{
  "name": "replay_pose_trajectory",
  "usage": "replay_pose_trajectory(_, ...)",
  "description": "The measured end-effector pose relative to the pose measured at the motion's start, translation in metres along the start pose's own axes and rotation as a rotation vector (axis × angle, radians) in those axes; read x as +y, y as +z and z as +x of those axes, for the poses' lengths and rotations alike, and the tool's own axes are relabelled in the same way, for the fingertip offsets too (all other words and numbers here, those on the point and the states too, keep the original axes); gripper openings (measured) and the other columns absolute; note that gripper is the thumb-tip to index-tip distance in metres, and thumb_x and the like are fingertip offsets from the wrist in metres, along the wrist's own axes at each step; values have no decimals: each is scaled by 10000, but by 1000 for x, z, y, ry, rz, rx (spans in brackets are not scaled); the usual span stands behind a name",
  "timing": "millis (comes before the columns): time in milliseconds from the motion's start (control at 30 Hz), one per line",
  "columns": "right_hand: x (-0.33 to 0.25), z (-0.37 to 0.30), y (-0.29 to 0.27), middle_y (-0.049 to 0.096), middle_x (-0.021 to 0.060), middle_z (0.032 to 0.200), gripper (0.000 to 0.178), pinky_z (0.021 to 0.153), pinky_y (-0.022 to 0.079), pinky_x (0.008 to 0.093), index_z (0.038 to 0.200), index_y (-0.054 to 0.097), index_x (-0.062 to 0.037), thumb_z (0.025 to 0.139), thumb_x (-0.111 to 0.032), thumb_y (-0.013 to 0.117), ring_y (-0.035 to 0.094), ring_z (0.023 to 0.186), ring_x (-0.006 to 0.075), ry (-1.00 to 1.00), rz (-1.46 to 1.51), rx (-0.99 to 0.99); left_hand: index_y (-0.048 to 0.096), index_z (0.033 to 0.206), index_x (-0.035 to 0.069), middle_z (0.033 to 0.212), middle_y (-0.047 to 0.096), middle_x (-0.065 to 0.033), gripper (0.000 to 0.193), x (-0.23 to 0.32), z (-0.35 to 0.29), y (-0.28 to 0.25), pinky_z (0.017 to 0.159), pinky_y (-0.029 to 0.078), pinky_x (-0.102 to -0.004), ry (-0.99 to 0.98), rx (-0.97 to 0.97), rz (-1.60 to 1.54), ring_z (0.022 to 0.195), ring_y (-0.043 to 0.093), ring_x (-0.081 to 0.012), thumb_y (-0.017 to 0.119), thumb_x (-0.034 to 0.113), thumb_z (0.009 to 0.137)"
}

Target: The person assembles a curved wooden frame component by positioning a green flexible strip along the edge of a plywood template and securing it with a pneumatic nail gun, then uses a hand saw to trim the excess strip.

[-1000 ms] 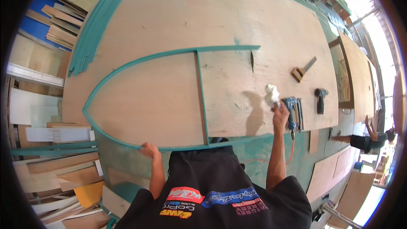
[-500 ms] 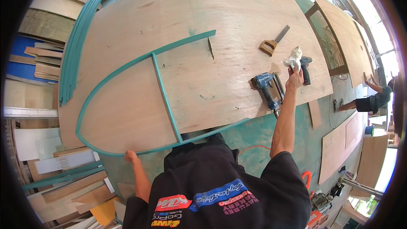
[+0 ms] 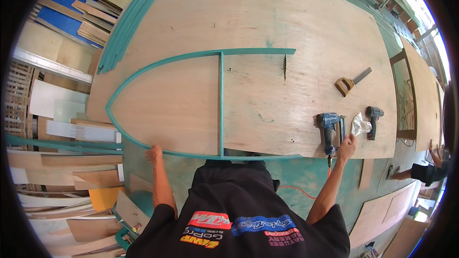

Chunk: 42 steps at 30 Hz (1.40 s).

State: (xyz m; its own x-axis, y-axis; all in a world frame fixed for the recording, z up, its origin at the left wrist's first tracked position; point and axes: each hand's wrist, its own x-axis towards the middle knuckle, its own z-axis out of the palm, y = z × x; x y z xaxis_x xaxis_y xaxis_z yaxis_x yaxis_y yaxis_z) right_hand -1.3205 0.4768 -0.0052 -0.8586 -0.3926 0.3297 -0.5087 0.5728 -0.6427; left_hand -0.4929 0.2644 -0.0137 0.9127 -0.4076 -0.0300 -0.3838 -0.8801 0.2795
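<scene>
A teal wooden frame, pointed at its left end and braced by a crossbar, lies on a large plywood sheet. My left hand is closed round its near curved strip. At the right, my right hand is closed at the lower edge of a crumpled white plastic bag; the fingertips are partly hidden. Just left of that hand, a blue nail gun lies with an orange hose attached. A cordless drill rests to the right of the bag.
A handsaw with a wooden handle lies farther back. A dark serrated strip is by the frame's far end. Teal strips are stacked at far left, above timber offcuts. At far right another person works.
My view has shifted, so the scene sits farther right and turned. My right hand has drawn the white bag nearer, away from the drill. My left hand stays on the frame.
</scene>
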Motion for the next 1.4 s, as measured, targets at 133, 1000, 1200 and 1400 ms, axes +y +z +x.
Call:
replay_pose_trajectory(133, -164, -142, -3, 677, 0, 834, 201, 612, 465, 232, 1030, 734, -30, 1045, -186, 609, 591, 709, 68, 314, 539, -648, 568, 1262, -123, 1258, 600, -306, 572, 19, 71, -49, 1046, 458, -530, 341, 161, 91, 1227, 567, -436, 634, 352, 951)
replay_pose_trajectory(1000, -424, -513, 111, 645, 149, 919, 328, 686, 638, 410, 1002, 648, 121, 914, -195, 639, 682, 828, 257, 1195, 696, -734, 671, 1044, 39, 1134, 697, -117, 423, 378, 212, 62, 925, 498, -524, 1499, -444, 164, 1085, 651, -356, 653, 457, 981)
replay_pose_trajectory(1200, -424, -517, 125, 657, 186, 889, 368, 657, 637, 413, 946, 640, 175, 902, -191, 626, 689, 755, 295, 1115, 585, -634, 689, 941, 32, 942, 719, -148, 401, 378, 217, 57, 835, 521, -493, 1550, -323, 199, 906, 692, -348, 673, 431, 979)
replay_pose_trajectory(1400, -439, -512, 123, 693, 235, 898, 420, 675, 639, 414, 959, 663, 193, 911, -221, 614, 732, 770, 317, 1054, 525, -638, 719, 945, 37, 927, 725, -159, 392, 386, 220, 66, 807, 530, -506, 1579, -307, 159, 851, 697, -357, 685, 427, 971)
